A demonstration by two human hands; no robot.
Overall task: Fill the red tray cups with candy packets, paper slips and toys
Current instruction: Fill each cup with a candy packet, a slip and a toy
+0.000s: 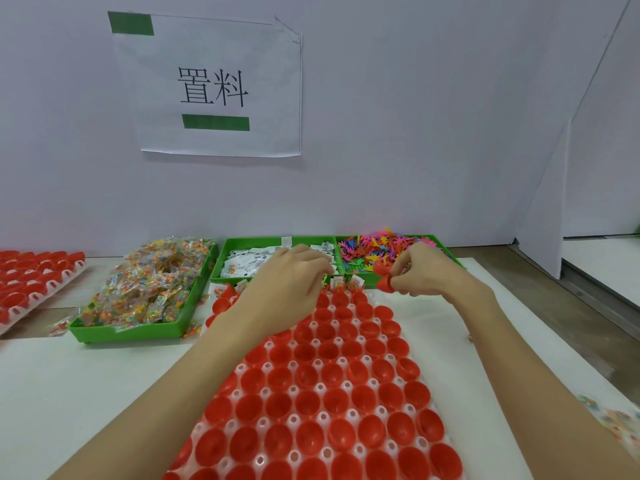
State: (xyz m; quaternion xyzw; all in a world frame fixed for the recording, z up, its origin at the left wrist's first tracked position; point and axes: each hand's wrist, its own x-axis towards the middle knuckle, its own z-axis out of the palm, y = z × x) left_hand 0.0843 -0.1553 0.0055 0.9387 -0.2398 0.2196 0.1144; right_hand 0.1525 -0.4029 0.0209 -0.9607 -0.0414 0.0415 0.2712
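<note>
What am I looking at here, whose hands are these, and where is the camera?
There is no machine here: a person works with bare hands, and the one picture comes from a wide-angle camera worn on their head, looking forward and down. In front lies a white tray full of red cups, most still empty. Behind it stand green bins: candy packets on the left, paper slips in the middle, colourful toys on the right. More red cups sit far left. The left hand reaches over the tray's far rows; whether it holds anything is hidden. The right hand has small red pieces in its grip. A paper sign is taped to the wall.
</note>
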